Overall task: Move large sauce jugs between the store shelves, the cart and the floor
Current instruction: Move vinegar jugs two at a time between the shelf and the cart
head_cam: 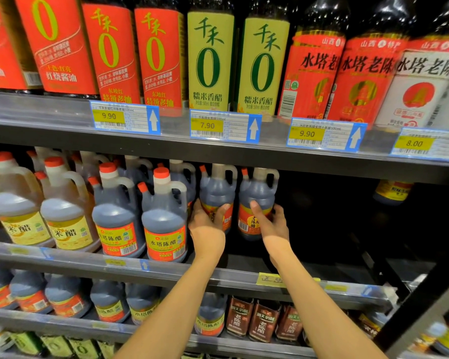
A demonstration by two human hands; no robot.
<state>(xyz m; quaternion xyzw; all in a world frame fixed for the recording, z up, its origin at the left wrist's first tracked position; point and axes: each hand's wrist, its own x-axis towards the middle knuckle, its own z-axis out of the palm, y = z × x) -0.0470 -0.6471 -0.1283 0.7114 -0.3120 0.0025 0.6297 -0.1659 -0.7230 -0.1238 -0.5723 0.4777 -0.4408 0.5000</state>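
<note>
From the head camera I see two dark vinegar jugs with red caps and orange labels on the middle shelf (pixel 244 274). My left hand (pixel 208 229) grips the left jug (pixel 217 193); my right hand (pixel 271 224) grips the right jug (pixel 258 193).

I saw both bare arms reach up toward twelve o'clock. The left hand (pixel 208 224) had its fingers and thumb curled. The right hand (pixel 271 224), at its three o'clock, was curled too.
</note>
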